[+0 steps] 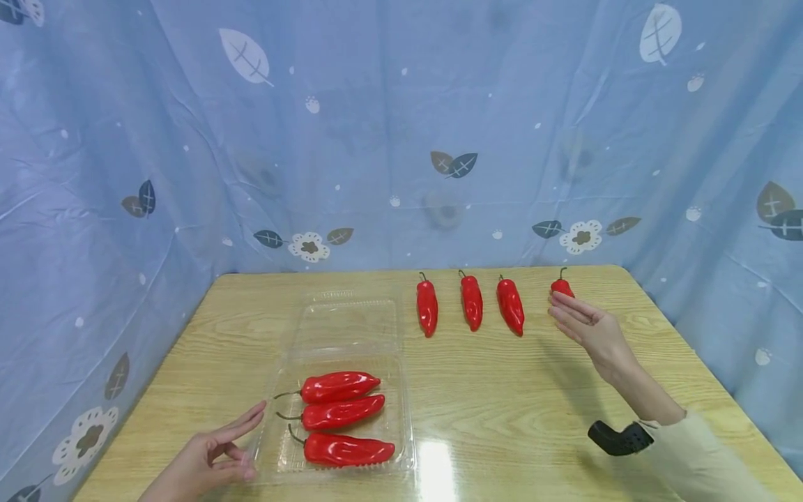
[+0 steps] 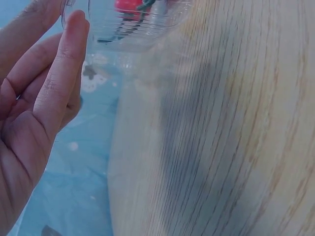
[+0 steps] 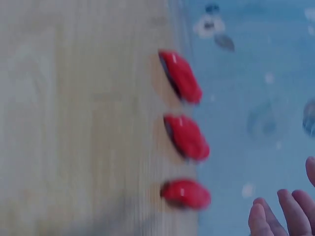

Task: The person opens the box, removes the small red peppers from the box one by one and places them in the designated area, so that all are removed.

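A clear plastic clamshell box lies with its lid folded back on the left part of the table. Inside its base are three red peppers, the nearest pepper lying crosswise like the others. At the box's left edge my left hand has its index finger and thumb spread apart; in the left wrist view a fingertip touches the clear wall. My right hand, fingers extended, is over a red pepper at the far right and hides its lower part. No grip on that pepper shows.
Along the back of the table lie three more red peppers, a left one, a middle one and a right one. A blue patterned curtain hangs behind the wooden table. A black device sits at my right wrist.
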Demonstrator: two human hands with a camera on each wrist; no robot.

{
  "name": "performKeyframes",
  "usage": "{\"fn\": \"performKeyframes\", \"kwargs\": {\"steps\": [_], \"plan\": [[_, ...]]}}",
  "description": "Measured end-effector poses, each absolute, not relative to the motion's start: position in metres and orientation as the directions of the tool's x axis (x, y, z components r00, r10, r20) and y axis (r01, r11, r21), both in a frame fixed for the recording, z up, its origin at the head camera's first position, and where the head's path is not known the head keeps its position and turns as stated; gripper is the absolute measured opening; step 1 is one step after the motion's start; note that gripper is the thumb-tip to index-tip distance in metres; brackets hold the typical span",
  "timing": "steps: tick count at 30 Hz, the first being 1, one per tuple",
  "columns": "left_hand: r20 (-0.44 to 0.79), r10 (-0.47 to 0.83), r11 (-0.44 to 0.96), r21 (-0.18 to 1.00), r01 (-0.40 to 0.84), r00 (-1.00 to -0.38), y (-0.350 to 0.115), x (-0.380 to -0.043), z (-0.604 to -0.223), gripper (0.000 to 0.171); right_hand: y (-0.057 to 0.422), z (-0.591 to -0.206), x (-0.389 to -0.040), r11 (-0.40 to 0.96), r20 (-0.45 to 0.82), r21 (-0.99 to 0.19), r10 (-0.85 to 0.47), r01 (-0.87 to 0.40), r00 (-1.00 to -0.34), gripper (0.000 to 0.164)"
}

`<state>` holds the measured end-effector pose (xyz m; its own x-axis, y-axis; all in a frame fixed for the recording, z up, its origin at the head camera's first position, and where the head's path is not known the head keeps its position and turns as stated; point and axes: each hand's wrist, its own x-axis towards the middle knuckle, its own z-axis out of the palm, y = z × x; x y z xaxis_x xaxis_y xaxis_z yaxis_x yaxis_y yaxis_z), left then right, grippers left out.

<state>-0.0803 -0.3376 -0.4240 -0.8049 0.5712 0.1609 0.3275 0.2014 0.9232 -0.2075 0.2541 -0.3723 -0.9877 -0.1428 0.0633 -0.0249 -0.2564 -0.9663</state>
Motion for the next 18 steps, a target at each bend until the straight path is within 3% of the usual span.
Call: {"fn": "performKeyframes", "kwargs": {"steps": [3, 11, 18], "plan": [[0.141, 0.557, 0.223, 0.924, 0.311, -0.818, -0.338, -0.079, -0.424, 0.067, 0.240, -0.373, -0.194, -0.180, 0.084, -0.983, -0.209, -0.046, -0.974, 0.038], [0.050, 0.516, 0.278, 0.934, 0.223, -0.855, -0.338, -0.078, -0.421, 0.065, 0.201, -0.368, -0.148, 0.122, -0.040, -0.992, -0.330, -0.001, -0.943, 0.049], [0.048, 0.494, 0.310, 0.923, 0.227, -0.868, -0.336, -0.077, -0.421, 0.067, 0.152, -0.382, -0.135, 0.125, -0.086, -0.992, -0.483, 0.028, -0.871, 0.048]]}}
